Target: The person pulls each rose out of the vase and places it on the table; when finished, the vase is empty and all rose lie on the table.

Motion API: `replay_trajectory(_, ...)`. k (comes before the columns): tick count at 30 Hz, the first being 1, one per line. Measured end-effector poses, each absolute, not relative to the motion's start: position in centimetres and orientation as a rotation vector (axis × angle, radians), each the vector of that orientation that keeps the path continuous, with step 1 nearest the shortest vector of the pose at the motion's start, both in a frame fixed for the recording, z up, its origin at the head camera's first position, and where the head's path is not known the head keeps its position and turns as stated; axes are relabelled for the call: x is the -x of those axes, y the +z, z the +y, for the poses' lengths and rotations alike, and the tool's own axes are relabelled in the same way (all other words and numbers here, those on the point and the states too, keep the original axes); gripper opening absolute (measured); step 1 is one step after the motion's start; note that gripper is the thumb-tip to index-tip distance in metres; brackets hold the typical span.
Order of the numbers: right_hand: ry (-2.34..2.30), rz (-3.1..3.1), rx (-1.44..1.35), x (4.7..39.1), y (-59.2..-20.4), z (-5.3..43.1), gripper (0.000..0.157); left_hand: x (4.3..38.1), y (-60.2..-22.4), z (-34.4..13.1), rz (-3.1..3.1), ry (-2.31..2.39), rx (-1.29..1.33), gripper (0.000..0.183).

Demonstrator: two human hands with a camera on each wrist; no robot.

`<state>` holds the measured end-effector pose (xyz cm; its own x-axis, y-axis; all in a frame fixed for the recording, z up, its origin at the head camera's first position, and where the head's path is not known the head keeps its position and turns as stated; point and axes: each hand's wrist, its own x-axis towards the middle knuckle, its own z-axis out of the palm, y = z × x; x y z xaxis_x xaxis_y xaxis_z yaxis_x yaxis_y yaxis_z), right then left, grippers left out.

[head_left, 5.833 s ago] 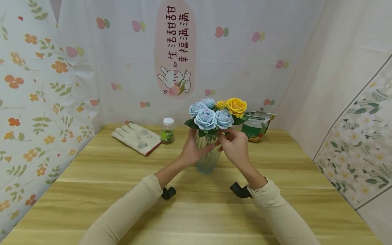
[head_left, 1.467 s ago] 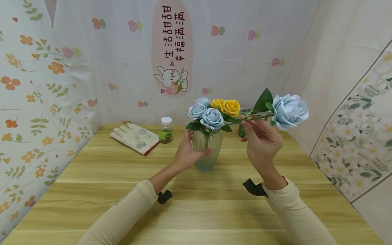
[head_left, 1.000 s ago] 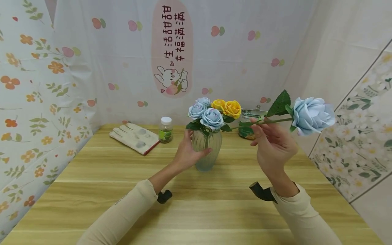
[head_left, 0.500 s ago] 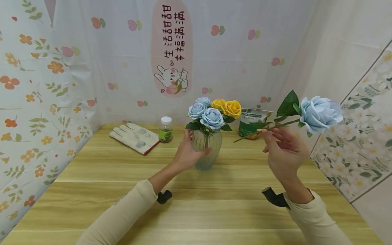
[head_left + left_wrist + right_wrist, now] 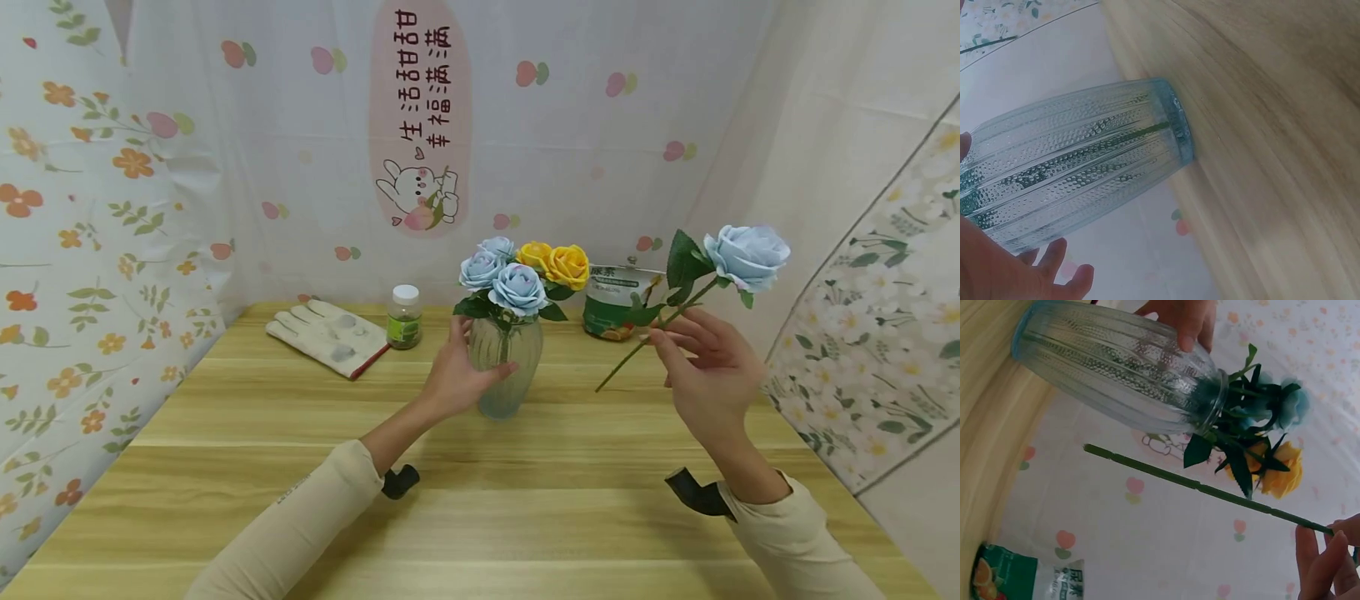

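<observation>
A ribbed clear glass vase (image 5: pixel 506 375) stands upright on the table, holding several blue roses (image 5: pixel 517 287) and yellow roses (image 5: pixel 567 267). My left hand (image 5: pixel 461 375) grips it from the left, thumb across the front. In the left wrist view a green stem shows through the bumpy glass of the vase (image 5: pixel 1079 162). To the right, my right hand (image 5: pixel 712 375) pinches a single blue rose (image 5: pixel 746 258) by its leafy stem. This rose is tilted, bloom up to the right, and the stem's lower end (image 5: pixel 1088 448) points toward the vase without touching it.
Behind on the left lie a white work glove (image 5: pixel 330 337) with a red cuff and a small white-capped jar (image 5: pixel 405 318). A green and white pouch (image 5: pixel 615 304) stands behind my right hand. Patterned cloth hangs round the wooden table (image 5: pixel 480 517).
Earlier both hands were at the vase with this blue rose among the others. My right hand has drawn it out to the right and turned it more upright. My left hand stays on the vase.
</observation>
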<state>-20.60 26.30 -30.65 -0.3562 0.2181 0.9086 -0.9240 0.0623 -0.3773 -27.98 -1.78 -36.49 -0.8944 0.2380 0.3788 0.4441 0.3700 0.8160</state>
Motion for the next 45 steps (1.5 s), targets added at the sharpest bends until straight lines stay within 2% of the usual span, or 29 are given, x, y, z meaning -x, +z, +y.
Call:
replay_trajectory(8, 1.552, -1.577, -0.593, 20.6, -31.1, 27.5, 0.037, 28.0, -36.8, -1.9, -2.426, -1.529, 0.630, 0.088)
replay_trajectory(16, 1.699, -1.856, -0.258, 20.8, -31.1, 28.7, 0.037, 28.0, -36.6, -1.9, -2.428, -1.540, 0.630, 0.089)
replay_trajectory(34, 1.805, -2.112, -0.207, 21.8, -32.3, 29.9, 0.038, 28.0, -36.6, -1.8, -2.455, -1.526, 0.606, 0.089)
replay_trajectory(45, 1.712, -2.327, -0.136, 22.7, -33.0, 30.3, 0.041, 28.0, -36.5, -1.9, -2.467, -1.533, 0.599, 0.090)
